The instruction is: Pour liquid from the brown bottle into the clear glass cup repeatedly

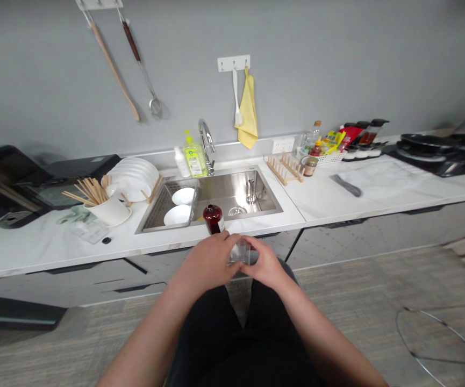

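Note:
In front of the counter edge, my left hand (211, 259) and my right hand (267, 264) both have their fingers closed around a small clear container (239, 252). The fingers and thumbs cover much of it, so its full shape is hidden. Just beyond my left hand, a dark red bottle (213, 217) with a narrow neck is at the front rim of the sink; its lower end is partly hidden by the hand. The steel sink (274, 205) lies behind, with two white bowls (178, 215) in a wire basket on its left side.
A chopstick holder (113, 214), plates (133, 174) and a small black cap (106, 241) are on the left counter. Soap bottles (194, 158) stand by the faucet (207, 140). Rightward are a wooden rack (284, 169), a condiment basket (331, 157) and a grey cloth (345, 185).

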A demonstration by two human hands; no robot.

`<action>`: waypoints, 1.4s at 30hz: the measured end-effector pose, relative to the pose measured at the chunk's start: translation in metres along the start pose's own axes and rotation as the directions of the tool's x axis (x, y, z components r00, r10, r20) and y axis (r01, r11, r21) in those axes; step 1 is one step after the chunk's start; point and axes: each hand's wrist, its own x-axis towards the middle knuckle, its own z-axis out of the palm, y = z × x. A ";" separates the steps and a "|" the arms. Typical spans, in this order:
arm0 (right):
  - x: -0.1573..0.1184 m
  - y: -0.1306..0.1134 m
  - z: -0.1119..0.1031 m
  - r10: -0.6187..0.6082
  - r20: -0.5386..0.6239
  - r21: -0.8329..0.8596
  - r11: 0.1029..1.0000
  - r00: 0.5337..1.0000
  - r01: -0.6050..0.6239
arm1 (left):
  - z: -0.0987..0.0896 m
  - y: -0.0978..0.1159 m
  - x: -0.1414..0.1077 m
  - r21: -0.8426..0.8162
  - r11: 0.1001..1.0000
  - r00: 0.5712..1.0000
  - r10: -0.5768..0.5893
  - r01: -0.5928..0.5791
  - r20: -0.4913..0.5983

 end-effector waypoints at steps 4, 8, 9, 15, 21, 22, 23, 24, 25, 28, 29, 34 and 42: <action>0.000 0.000 0.000 0.004 0.005 -0.016 1.000 1.000 -0.004 | 0.002 0.006 0.004 0.127 0.983 0.990 -0.139 0.135 0.028; 0.002 -0.001 0.000 0.011 0.017 -0.007 1.000 1.000 -0.011 | 0.001 0.009 0.007 0.111 0.993 1.000 0.028 -0.027 -0.007; 0.002 -0.001 0.000 0.011 0.013 0.001 1.000 1.000 -0.011 | 0.001 0.009 0.007 0.114 0.993 0.999 0.046 -0.043 -0.028; 0.001 -0.001 -0.003 0.018 0.027 0.005 1.000 0.999 -0.018 | -0.004 0.006 0.009 0.139 0.989 0.999 0.047 -0.050 0.023; -0.001 0.000 -0.004 0.023 0.028 0.021 1.000 0.999 -0.023 | -0.008 0.005 0.012 0.166 0.986 1.000 -0.014 0.010 0.021; -0.001 0.000 -0.005 0.022 0.027 0.009 1.000 0.999 -0.022 | -0.008 0.004 0.013 0.180 0.984 0.998 -0.028 0.019 0.048; -0.001 0.001 -0.005 0.020 0.030 -0.003 1.000 0.999 -0.020 | -0.008 0.003 0.013 0.181 0.983 0.997 -0.019 0.004 0.080; -0.002 0.002 -0.005 0.020 0.034 -0.013 1.000 0.999 -0.019 | -0.008 0.002 0.012 0.171 0.985 0.995 0.007 -0.025 0.104; -0.002 0.003 -0.005 0.020 0.036 -0.016 1.000 0.999 -0.019 | -0.009 0.001 0.012 0.153 0.987 0.993 0.037 -0.054 0.112; -0.002 0.004 -0.005 0.028 0.034 0.007 1.000 0.999 -0.028 | -0.008 0.000 0.009 0.106 0.993 0.995 0.045 -0.054 0.089; -0.002 0.004 -0.005 0.030 0.033 0.015 0.999 0.999 -0.030 | -0.007 -0.001 0.009 0.107 0.994 0.996 0.012 -0.021 0.084; -0.003 0.001 -0.006 0.025 0.051 0.002 1.000 0.998 -0.025 | 0.001 -0.002 0.012 0.203 0.976 0.986 -0.107 0.080 0.126; -0.006 0.001 -0.005 0.006 0.082 -0.002 1.000 0.997 -0.006 | 0.004 -0.006 0.013 0.259 0.966 0.984 -0.056 0.010 0.171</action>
